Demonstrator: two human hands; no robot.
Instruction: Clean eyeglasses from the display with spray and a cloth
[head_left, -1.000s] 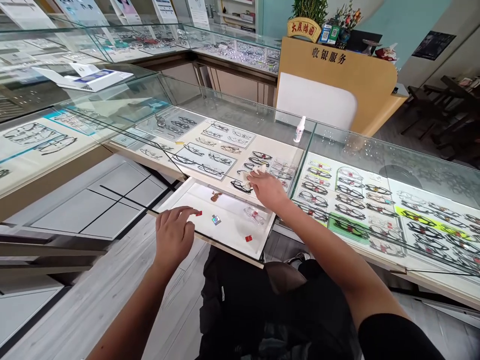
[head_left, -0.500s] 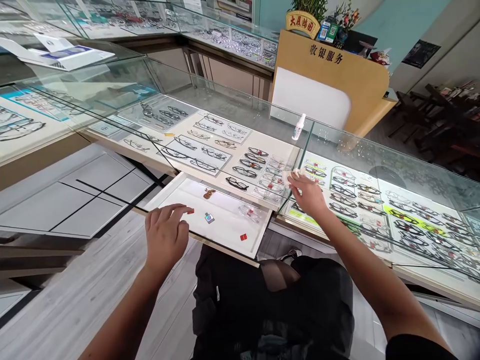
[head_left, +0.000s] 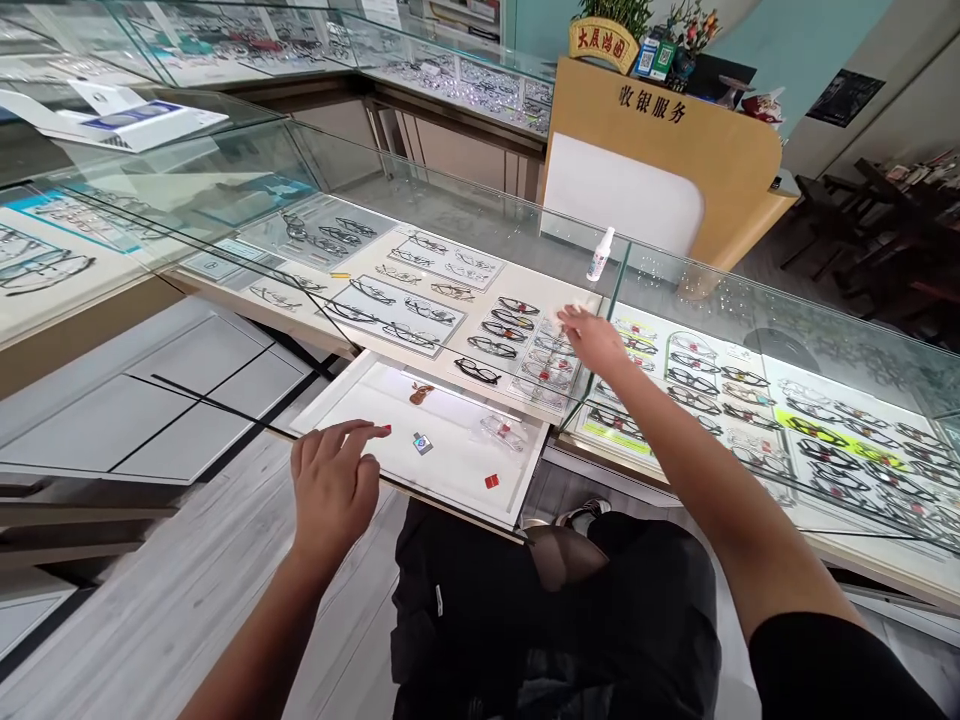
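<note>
My right hand (head_left: 596,345) is on the glass top of the display counter (head_left: 480,215), its fingers closed on a crumpled white cloth (head_left: 568,318), mostly hidden beneath them. Beyond it a white spray bottle (head_left: 600,256) stands upright on the glass. My left hand (head_left: 335,485) rests at the front edge of the pulled-out white drawer (head_left: 450,478), fingers loosely stretched and index pointing over it. A small red piece shows at that fingertip; I cannot tell whether it touches. Inside the drawer are a brown tag (head_left: 420,392), a grey tag (head_left: 422,443), a red tag (head_left: 491,481) and clear glasses (head_left: 502,432).
Rows of eyeglasses (head_left: 495,330) lie under the glass, left and right of a vertical glass divider (head_left: 611,310). An open white box (head_left: 135,125) sits on the left counter. A wooden cashier desk (head_left: 739,170) stands behind. My knees are below the drawer.
My right hand has slid with the cloth a little to the left and away from me across the glass. My left hand has stayed at the drawer edge. The view has shifted slightly.
</note>
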